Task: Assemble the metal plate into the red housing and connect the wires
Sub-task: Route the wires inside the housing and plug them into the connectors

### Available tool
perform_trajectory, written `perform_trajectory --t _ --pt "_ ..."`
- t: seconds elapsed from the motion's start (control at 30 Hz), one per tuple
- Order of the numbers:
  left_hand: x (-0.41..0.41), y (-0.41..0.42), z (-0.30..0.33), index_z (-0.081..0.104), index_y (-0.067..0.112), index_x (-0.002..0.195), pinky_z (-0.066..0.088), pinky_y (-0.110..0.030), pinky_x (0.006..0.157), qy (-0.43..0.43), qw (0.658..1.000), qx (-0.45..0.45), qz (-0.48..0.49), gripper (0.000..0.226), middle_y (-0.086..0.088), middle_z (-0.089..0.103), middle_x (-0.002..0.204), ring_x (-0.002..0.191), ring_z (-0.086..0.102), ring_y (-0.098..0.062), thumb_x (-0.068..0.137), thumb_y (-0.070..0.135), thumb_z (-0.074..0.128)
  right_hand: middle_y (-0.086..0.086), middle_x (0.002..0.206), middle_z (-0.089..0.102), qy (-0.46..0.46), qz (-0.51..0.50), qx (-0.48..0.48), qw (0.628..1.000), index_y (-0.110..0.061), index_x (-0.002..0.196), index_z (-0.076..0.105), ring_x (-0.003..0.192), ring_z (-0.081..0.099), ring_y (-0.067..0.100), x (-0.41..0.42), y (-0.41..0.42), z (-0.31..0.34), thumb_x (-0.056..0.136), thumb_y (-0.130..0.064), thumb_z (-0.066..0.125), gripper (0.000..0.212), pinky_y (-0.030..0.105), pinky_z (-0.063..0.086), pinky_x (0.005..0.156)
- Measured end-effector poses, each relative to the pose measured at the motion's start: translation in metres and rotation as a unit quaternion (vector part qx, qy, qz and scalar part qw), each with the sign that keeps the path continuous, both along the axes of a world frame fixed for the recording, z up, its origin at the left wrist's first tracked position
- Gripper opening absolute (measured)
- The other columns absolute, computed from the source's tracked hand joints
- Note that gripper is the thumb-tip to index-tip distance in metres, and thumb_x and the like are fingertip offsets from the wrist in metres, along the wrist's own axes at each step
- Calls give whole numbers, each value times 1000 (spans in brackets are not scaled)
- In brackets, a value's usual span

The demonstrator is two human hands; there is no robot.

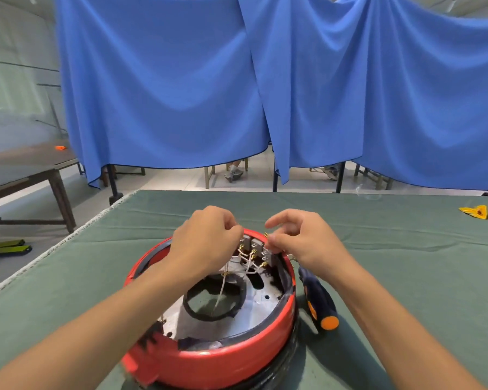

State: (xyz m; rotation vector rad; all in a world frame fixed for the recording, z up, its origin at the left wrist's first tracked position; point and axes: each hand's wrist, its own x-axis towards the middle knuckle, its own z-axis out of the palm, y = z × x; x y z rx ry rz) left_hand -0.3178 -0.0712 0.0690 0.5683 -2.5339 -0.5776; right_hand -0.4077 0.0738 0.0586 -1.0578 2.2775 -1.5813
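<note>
The round red housing sits upside down on the green table in front of me. Inside it lies the silvery metal plate with a large round hole. White wires with brass terminals run to a grey terminal block at the housing's far rim. My left hand is over the far left rim, fingers pinched on a white wire. My right hand is at the far right rim, thumb and finger pinching a brass-tipped wire end by the block.
A screwdriver with a dark blue and orange handle lies right of the housing, under my right wrist. A yellow scrap lies far right on the green cloth. Blue curtains hang behind; a brown table stands left.
</note>
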Motion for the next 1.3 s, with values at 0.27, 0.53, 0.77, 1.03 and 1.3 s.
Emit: perform_trajectory --t 0.27,0.53,0.77,1.03,1.3 --pt "58 -31 -8 38 16 94 36 -33 72 -220 937 -189 193 16 -8 56 116 110 55 -30 89 26 49 -4 73 75 58 28 -13 998 -25 77 70 74 71 9 18 -4 9 79 -11 74 14 29 55 79" --pt "62 -59 -21 52 18 95 35 -30 66 -190 953 -179 150 14 -6 64 107 99 60 -32 83 13 49 -6 66 73 99 25 7 995 -24 71 72 63 67 0 40 -7 19 78 -7 73 19 14 50 65" --pt "45 -79 -21 59 42 117 49 -35 84 -135 985 -110 9 39 6 66 118 110 58 -28 89 18 51 -7 67 73 101 25 22 994 -23 71 73 68 69 9 52 -13 26 79 -9 73 16 24 54 71" --pt "17 -79 -18 71 33 108 49 -30 89 -62 993 39 -87 31 10 73 102 99 65 -10 79 25 71 -10 64 72 113 51 128 984 -27 65 70 68 68 11 54 -44 22 76 -14 73 18 31 56 69" --pt "46 -84 -17 76 13 82 45 -6 63 82 947 304 -60 7 0 73 81 76 64 -8 84 16 69 -14 62 69 143 83 209 964 -28 66 68 63 64 -2 65 -67 5 75 -14 66 16 27 55 72"
